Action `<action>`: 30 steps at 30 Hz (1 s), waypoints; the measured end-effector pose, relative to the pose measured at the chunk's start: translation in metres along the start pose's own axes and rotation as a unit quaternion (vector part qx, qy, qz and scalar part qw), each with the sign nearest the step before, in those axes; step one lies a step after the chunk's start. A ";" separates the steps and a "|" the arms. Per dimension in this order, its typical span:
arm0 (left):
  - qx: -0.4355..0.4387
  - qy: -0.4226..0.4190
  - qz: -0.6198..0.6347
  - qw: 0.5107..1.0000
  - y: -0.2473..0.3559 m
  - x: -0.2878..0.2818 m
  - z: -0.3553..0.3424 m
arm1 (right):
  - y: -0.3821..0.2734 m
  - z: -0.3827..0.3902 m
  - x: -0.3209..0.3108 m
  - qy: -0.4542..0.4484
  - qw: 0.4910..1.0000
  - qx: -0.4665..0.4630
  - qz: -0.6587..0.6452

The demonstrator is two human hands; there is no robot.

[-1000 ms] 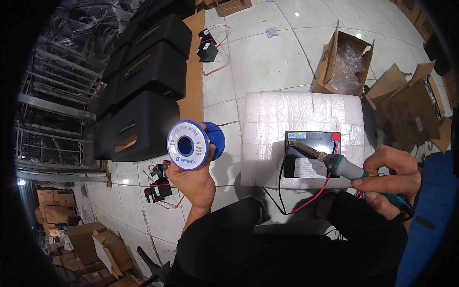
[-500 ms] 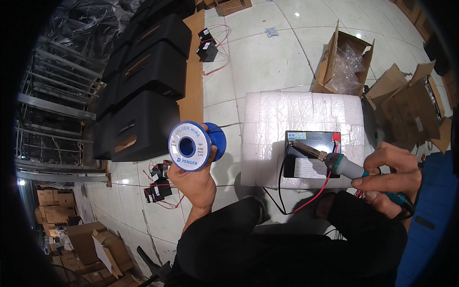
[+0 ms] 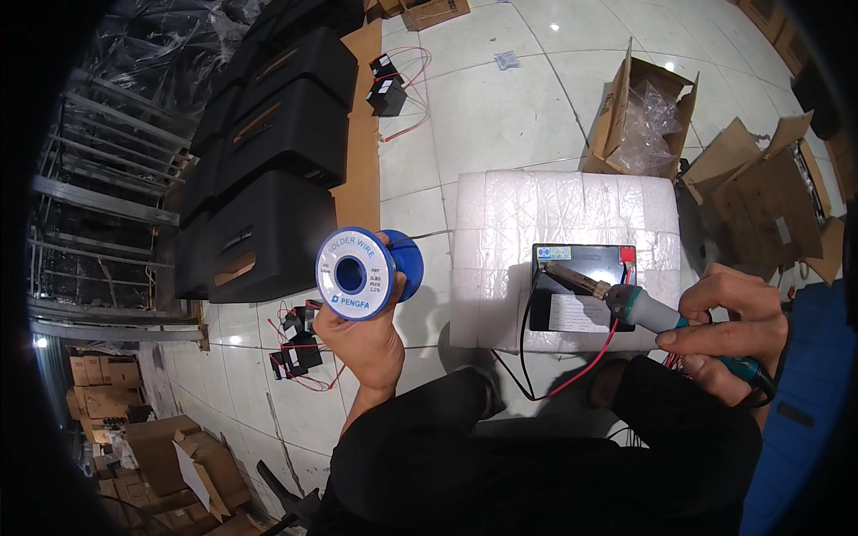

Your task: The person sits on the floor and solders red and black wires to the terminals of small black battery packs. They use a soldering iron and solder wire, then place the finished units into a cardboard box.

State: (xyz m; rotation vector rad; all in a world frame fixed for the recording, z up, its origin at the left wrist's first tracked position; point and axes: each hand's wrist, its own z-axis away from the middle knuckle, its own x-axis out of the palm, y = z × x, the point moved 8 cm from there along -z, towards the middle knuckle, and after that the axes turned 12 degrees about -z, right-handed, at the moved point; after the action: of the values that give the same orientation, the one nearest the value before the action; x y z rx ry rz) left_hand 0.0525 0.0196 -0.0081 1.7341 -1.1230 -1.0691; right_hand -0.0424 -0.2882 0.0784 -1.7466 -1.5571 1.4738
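Note:
My left hand (image 3: 368, 344) is closed round a blue spool of solder wire (image 3: 334, 302), its white-labelled face turned up. A short wire end sticks out from the spool to the right. In my right hand (image 3: 728, 335) is a soldering iron (image 3: 648, 308) with a grey and green handle. Its tip points left and meets the upper left corner of a black battery (image 3: 581, 290), at the end of the black wire (image 3: 524, 339). A red wire (image 3: 594, 364) runs down from the battery's right side. The battery lies on a wrapped white foam block (image 3: 500, 214).
Black cases (image 3: 277, 214) stand in rows at the left. More wired batteries lie on the floor beside them (image 3: 299, 348) and farther off (image 3: 386, 94). An open carton (image 3: 617, 134) with clear plastic stands behind the foam, another carton (image 3: 769, 205) to its right.

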 end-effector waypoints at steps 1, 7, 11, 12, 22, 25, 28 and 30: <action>0.008 -0.008 0.012 1.000 0.001 0.001 0.000 | 0.000 0.000 0.000 -0.002 1.000 -0.001 0.001; 0.002 -0.001 -0.001 1.000 0.000 -0.001 0.000 | 0.000 0.000 0.000 0.002 1.000 -0.012 0.000; -0.003 -0.002 -0.007 1.000 -0.001 -0.001 0.000 | 0.000 0.000 0.000 0.007 1.000 -0.008 0.000; -0.005 -0.002 -0.006 1.000 -0.001 -0.001 0.000 | 0.000 0.001 0.000 0.007 1.000 -0.008 0.000; 0.020 -0.009 -0.002 1.000 0.001 0.000 -0.001 | 0.001 0.002 0.000 0.013 1.000 -0.006 -0.006; 0.022 -0.009 0.005 1.000 0.002 0.001 -0.001 | 0.002 0.003 0.000 0.018 1.000 -0.004 -0.011; 0.006 -0.010 0.014 1.000 0.002 0.001 0.000 | 0.002 0.003 -0.001 0.025 1.000 -0.006 -0.013; -0.008 0.000 -0.010 1.000 0.001 -0.001 0.001 | 0.002 0.003 -0.001 0.027 1.000 -0.007 -0.014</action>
State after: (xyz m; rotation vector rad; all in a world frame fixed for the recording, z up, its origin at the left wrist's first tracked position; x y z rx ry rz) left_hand 0.0512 0.0201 -0.0077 1.7369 -1.0960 -1.0865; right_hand -0.0438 -0.2908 0.0758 -1.7500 -1.5622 1.3948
